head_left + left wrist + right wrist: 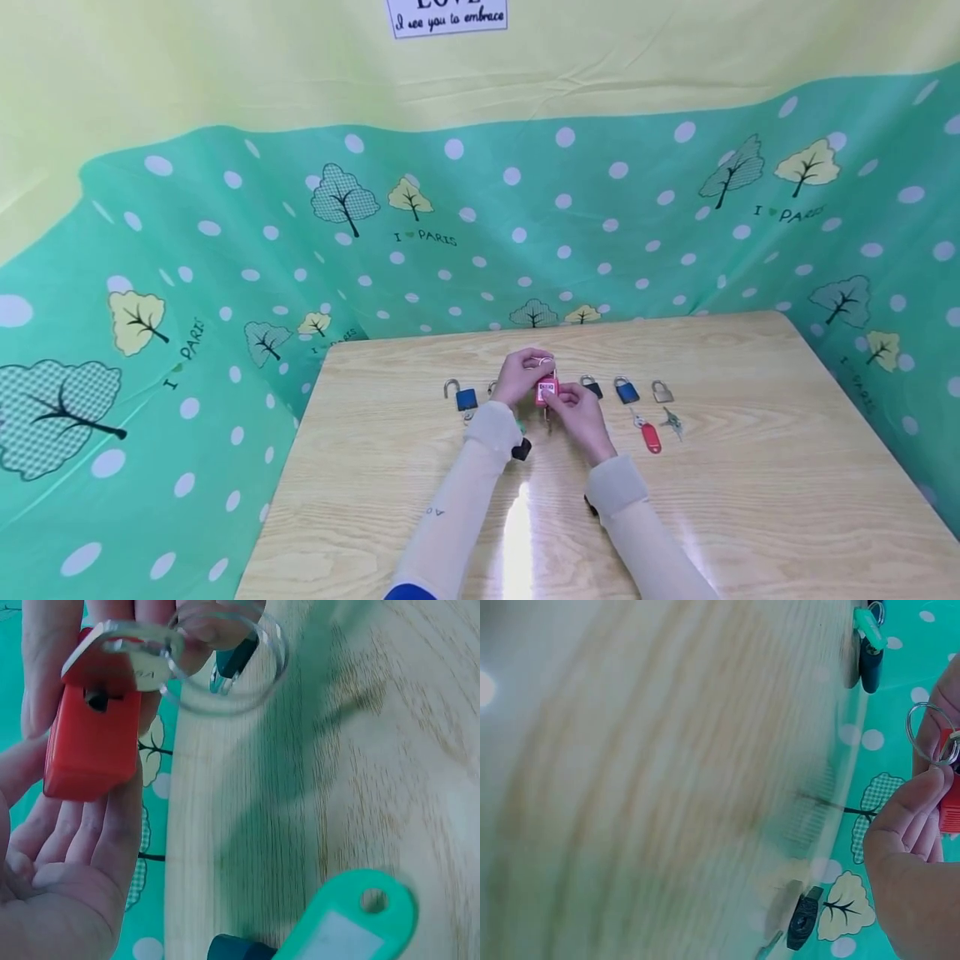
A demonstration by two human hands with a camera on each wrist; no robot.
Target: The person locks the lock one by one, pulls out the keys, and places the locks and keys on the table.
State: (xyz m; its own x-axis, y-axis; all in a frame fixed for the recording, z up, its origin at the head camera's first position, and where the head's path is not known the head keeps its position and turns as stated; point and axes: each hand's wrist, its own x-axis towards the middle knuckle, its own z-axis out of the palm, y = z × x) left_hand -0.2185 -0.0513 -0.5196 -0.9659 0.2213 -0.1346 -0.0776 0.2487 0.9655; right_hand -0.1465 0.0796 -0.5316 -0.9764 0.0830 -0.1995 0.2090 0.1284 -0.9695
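Both hands hold a small red padlock with a white label, raised above the wooden table. My left hand grips it at the upper part, by the shackle. My right hand holds the lower part of the body between thumb and fingers. A silver key on metal rings is at the keyhole in the padlock's underside; how deep it sits I cannot tell. Below the left wrist, a green key tag and a black key head lie on the table.
An open blue padlock lies left of the hands. To the right are a black padlock, a blue padlock and a silver padlock. Before these lie a red key tag and loose keys. A patterned curtain stands behind.
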